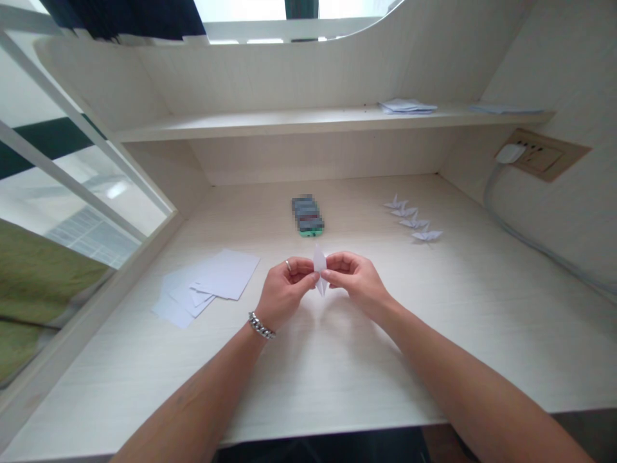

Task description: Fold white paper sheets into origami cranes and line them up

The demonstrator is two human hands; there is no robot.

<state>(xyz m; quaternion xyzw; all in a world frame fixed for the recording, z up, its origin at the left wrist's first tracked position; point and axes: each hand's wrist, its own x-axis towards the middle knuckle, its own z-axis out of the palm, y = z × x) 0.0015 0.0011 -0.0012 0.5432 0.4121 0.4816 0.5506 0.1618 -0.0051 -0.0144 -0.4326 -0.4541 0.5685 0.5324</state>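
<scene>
A small folded piece of white paper (320,260), narrow and pointed at both ends, is held upright just over the desk. My left hand (288,287) pinches its left side between thumb and fingers; a ring and a chain bracelet are on that arm. From the other side my right hand (355,279) pinches the same paper. Fingers cover part of its middle. Beyond the hands lies a phone (308,216) with a green edge, its screen blurred out. Several folded paper cranes (413,220) stand in a slanting row on the right.
Loose white paper sheets (226,273) overlap on the desk (366,379) at left. More paper (407,106) lies on the shelf (270,122). A white charger (509,153) sits in the wall socket (547,154), its cable (535,244) running down the right side.
</scene>
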